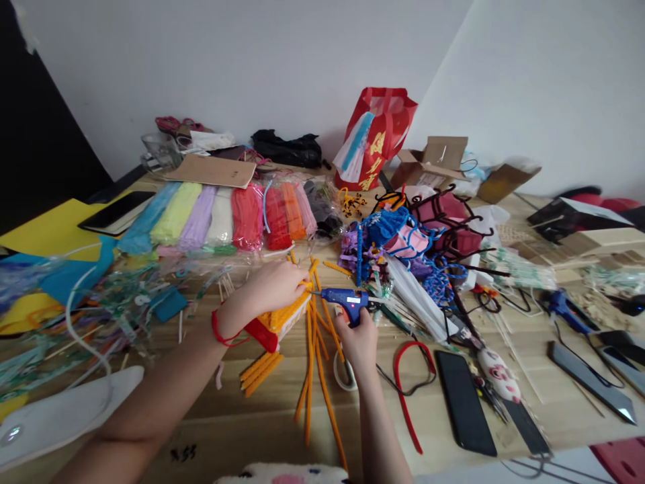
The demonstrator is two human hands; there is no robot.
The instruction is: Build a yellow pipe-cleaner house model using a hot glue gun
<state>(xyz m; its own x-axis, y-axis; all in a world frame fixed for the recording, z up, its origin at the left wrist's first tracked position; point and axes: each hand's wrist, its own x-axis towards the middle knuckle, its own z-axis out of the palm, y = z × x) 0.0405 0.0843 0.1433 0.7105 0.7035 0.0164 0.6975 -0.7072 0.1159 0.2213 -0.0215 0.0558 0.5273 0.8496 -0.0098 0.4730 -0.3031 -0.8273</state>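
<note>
My right hand (359, 339) is wrapped round the handle of a blue hot glue gun (347, 297), with a glue stick out of its back end. The nozzle points left and meets the edge of an orange pipe-cleaner piece (282, 314), close to my left fingertips. My left hand (277, 284) pinches that piece from above; it has rows of orange stems, with red and white parts at its lower side. Loose orange pipe cleaners (313, 349) fan out between my hands. Several short cut orange stems (259, 373) lie just below the piece.
Bagged bundles of coloured pipe cleaners (246, 216) lie behind my hands. To the right sit a blue and purple pipe-cleaner heap (393, 238), a red pipe cleaner (404, 407) and a black phone (464, 402). Scissors (345, 376) lie beneath my right wrist. A red bag (377, 138) stands at the back.
</note>
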